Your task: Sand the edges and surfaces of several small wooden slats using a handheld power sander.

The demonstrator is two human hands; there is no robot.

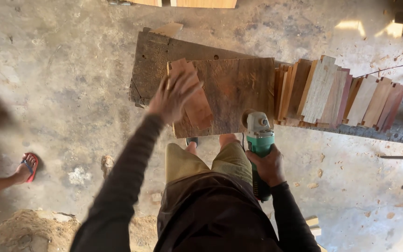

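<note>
1. Gripping green angle grinder (259, 140), right hand (269, 165) closed around its body at workbench (155, 56) near edge.
2. Left hand (173, 95), fingers spread, rests on reddish wood strip (193, 100); press it flat, clear of disc.

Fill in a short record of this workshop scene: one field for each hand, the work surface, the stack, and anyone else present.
left hand: blurred, on a small reddish wood piece
right hand: grips a green angle grinder
surface: dark board on a bench
stack: wood slats, overlapping, right of board
other person: sandalled foot, left edge
</note>
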